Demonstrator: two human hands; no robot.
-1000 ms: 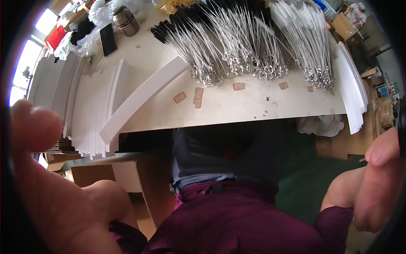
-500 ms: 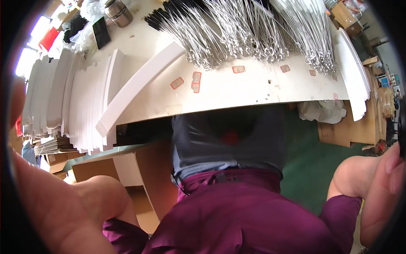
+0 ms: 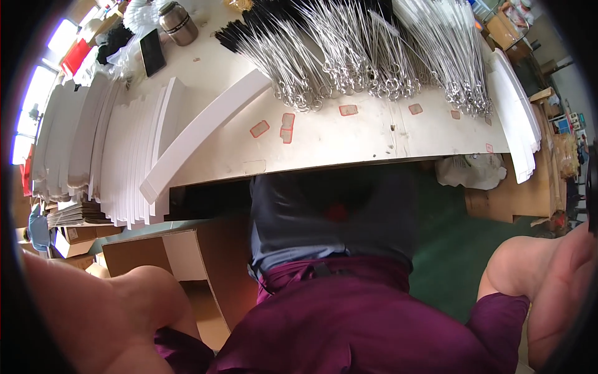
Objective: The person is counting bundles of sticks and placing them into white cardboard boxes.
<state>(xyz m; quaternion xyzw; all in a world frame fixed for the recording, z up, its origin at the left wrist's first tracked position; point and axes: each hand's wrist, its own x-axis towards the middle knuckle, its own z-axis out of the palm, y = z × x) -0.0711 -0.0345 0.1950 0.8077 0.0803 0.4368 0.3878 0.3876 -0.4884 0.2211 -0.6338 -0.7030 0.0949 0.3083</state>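
Left hand [image 3: 81,311]: at left edge, fingers cut off; opening and hold unclear.
Right hand [image 3: 564,293]: right edge, likewise.
Tabletop [image 3: 324,149]: looped metal rods [image 3: 349,56], white strips [image 3: 134,156].

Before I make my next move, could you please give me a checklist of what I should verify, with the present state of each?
1. Left hand free: cannot tell; its fingers are cut off by the picture's rim.
2. Right hand free: cannot tell; it is also partly cut off.
3. Slanted white strip fully on the bench: not ok; its near end juts past the front edge.
4. Ring-ended wire brushes back from the front edge: ok; bare bench lies between.
5. Metal flask standing with its lid on: ok.
6. Open carton below the bench empty: cannot tell; the arm hides part of it.
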